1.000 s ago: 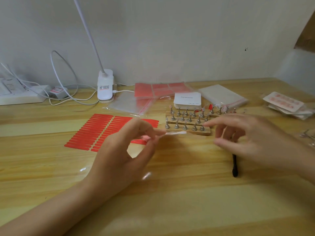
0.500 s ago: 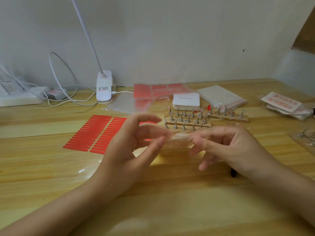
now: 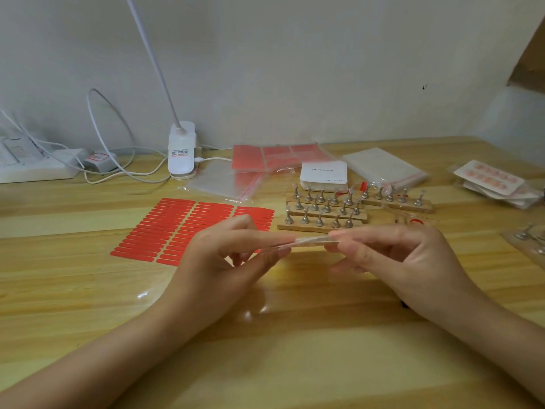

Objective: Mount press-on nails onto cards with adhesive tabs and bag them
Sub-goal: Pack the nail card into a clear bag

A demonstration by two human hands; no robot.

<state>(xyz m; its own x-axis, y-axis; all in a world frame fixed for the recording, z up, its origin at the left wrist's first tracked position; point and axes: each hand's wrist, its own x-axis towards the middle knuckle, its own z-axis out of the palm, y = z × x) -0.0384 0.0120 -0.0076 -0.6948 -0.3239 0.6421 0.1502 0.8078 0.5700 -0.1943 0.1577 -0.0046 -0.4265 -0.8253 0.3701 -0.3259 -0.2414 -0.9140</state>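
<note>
A thin clear adhesive strip (image 3: 312,241) is stretched between my two hands above the wooden table. My left hand (image 3: 233,261) pinches its left end between thumb and forefinger. My right hand (image 3: 392,255) pinches the right end. Behind the hands lies a red sheet of adhesive tabs (image 3: 182,228). Wooden racks with metal nail stands (image 3: 324,214) sit just beyond the strip. A small stack of white cards (image 3: 323,175) stands behind the racks. Clear zip bags (image 3: 386,168) lie further back.
A white clip lamp (image 3: 181,152) with cables and a power strip (image 3: 32,166) stand at the back left. Bagged nail sets (image 3: 492,181) lie at the far right. Another stand rack (image 3: 530,237) sits at the right edge. A clear film (image 3: 165,293) lies under my left wrist.
My right hand came in from the right and took the free end of the strip that my left hand held. Both hands now hold it stretched.
</note>
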